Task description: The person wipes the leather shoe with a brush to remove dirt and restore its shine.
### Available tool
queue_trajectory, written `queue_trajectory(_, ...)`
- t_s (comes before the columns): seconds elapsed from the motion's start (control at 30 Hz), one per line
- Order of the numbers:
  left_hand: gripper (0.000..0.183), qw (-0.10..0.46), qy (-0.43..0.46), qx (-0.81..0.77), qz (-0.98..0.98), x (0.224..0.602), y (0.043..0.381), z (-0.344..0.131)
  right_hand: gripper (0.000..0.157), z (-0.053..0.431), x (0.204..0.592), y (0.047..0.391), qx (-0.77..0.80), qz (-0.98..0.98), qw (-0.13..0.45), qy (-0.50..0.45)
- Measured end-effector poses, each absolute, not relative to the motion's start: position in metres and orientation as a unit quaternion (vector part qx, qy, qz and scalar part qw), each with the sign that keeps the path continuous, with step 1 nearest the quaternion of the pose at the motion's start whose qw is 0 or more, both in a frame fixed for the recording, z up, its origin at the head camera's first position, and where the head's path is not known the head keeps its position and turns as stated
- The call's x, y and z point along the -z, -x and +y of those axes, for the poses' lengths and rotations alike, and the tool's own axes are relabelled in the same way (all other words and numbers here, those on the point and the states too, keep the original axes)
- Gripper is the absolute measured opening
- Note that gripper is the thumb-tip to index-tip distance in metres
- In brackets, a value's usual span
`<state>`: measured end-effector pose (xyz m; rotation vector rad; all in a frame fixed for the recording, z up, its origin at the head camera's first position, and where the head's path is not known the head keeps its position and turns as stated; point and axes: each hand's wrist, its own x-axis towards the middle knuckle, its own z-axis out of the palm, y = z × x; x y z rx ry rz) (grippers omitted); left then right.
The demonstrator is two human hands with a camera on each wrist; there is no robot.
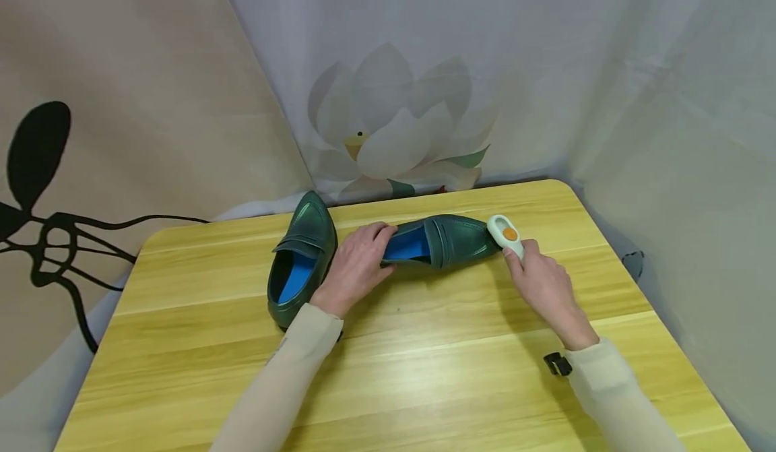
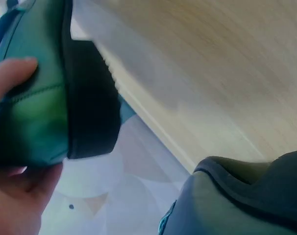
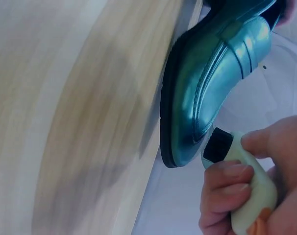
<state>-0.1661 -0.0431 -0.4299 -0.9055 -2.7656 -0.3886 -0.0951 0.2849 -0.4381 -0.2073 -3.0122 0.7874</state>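
My left hand (image 1: 358, 263) grips the heel end of a dark green loafer (image 1: 461, 240) with a blue insole. In the left wrist view, the thumb (image 2: 18, 73) lies along the shoe's side, above its black heel block (image 2: 92, 100). The loafer is held sideways with its toe to the right. In my right hand (image 1: 548, 290) is a small pale shoe brush (image 1: 503, 231) with an orange spot on its handle. Its black head (image 3: 218, 145) is right at the loafer's toe in the right wrist view. The matching loafer (image 1: 312, 226) stands left of my left hand, toe away from me.
The wooden table (image 1: 400, 371) has rounded far corners. A curtain (image 1: 521, 95) with a printed flower hangs behind its far edge, and more fabric hangs at both sides. A black clasp (image 1: 558, 364) sits at the right cuff.
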Motion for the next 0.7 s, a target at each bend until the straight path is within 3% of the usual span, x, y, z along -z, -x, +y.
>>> queue_trajectory(0.23, 0.081, 0.173, 0.33, 0.115, -0.921, 0.444, 0.166, -0.041, 0.063, 0.286, 0.439, 0.098, -0.258, -0.963, 0.025, 0.067)
queue_trajectory(0.7, 0.076, 0.174, 0.327, 0.122, -0.921, 0.461, 0.156, -0.052, 0.062, 0.276, 0.439, 0.101, -0.277, -0.959, 0.039, 0.043)
